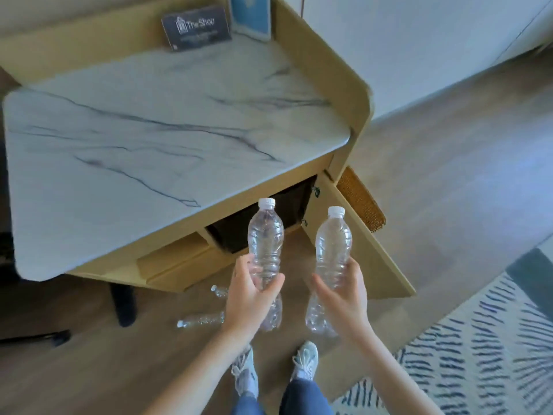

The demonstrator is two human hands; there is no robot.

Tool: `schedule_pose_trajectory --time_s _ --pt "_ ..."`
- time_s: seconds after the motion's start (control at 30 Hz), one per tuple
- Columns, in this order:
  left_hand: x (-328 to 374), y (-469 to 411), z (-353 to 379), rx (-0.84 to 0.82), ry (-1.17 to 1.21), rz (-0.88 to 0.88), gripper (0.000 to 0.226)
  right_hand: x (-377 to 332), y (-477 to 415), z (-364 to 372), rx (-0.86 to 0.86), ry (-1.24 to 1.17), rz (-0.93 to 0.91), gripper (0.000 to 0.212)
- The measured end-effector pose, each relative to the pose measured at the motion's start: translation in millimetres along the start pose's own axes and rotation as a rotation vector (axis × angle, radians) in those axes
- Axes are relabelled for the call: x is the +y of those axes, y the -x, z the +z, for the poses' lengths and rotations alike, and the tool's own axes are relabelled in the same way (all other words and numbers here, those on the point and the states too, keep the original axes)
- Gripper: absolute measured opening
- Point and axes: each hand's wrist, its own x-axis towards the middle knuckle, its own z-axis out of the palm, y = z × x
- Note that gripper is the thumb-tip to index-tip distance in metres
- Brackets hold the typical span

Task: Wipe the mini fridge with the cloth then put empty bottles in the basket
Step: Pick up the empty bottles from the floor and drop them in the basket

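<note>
My left hand (250, 298) grips a clear empty bottle with a white cap (265, 235) around its lower half, cap pointing away from me. My right hand (344, 292) grips a second clear empty bottle (333, 244) the same way. Both bottles hang in the air in front of the open cabinet compartment (263, 223), whose inside is dark. Two more clear bottles lie on the wooden floor: one (201, 319) to the left of my left wrist, another (219, 291) partly hidden behind my left hand. No cloth or basket is in view.
A marble-topped cabinet (167, 139) with wooden sides fills the upper left. Its door (359, 235), with a woven panel, stands open to the right. A dark sign (196, 26) stands at the back of the top. A patterned rug (478, 348) lies at the right. My feet (275, 366) stand below.
</note>
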Motion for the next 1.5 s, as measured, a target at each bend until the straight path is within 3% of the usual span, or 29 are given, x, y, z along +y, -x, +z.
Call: schedule_pose_trajectory --time_s 0.13,0.3,0.63,1.0,1.13,1.5 --pt "54 35 -26 0.009 0.064 0.063 0.045 -48 35 -41 0.007 -0.043 -0.067 0.054" --pt "64 66 -40 -0.007 0.091 0.101 0.051 -55 75 -58 0.050 -0.046 -0.082 0.066" --pt "76 64 -41 -0.268 -0.006 0.324 0.046 -55 125 -66 0.369 -0.192 -0.093 0.070" --pt "115 100 92 -0.782 -0.116 0.471 0.064 12 188 -148 0.821 -0.184 0.073 0.078" --pt "114 129 147 -0.915 -0.183 0.510 0.061 49 215 -177 0.946 -0.222 0.158 0.078" --pt "168 200 306 -0.974 -0.145 0.734 0.064 114 210 -331 1.099 -0.135 0.104 0.079"
